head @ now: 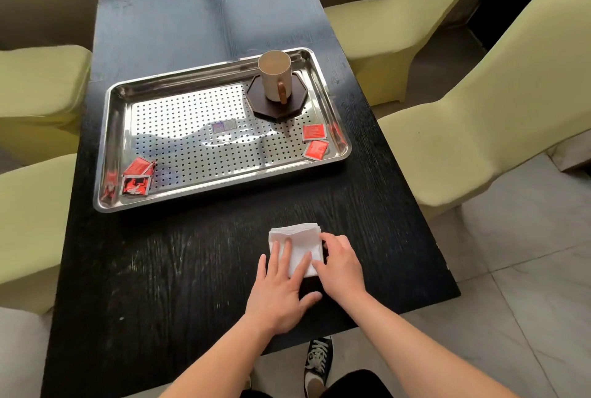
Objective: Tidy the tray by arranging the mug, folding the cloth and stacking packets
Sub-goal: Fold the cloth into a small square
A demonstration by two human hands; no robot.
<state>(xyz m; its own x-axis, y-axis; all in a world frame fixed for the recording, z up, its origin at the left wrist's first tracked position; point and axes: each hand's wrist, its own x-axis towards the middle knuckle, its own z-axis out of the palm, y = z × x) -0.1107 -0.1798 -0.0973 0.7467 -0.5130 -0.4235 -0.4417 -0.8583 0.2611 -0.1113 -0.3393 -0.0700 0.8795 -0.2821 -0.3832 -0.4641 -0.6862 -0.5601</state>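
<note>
Already: mug (274, 76) on coaster (289, 107); cloth (302, 233) folded small, left hand (281, 289) pressing flat, right hand (340, 265) pinching edge; packets (315, 131) scattered, unstacked.

You have one shiny perforated steel tray (192, 116) on one black wooden tabletop (160, 269). In the tray you can count one beige ceramic mug with a brown handle (273, 78), one dark octagonal coaster (287, 106) and one small printed label (224, 126). Of the red foil packets, you see two at the right end (315, 132). A left-end cluster (137, 180) shows two for certain, perhaps a third tucked behind. You also have one white folded cloth (300, 238) and two hands, the left hand (278, 295) and the right hand (342, 266). Around you are at least four yellow-green upholstered chairs (479, 110) and one black-and-white sneaker (318, 362).
</note>
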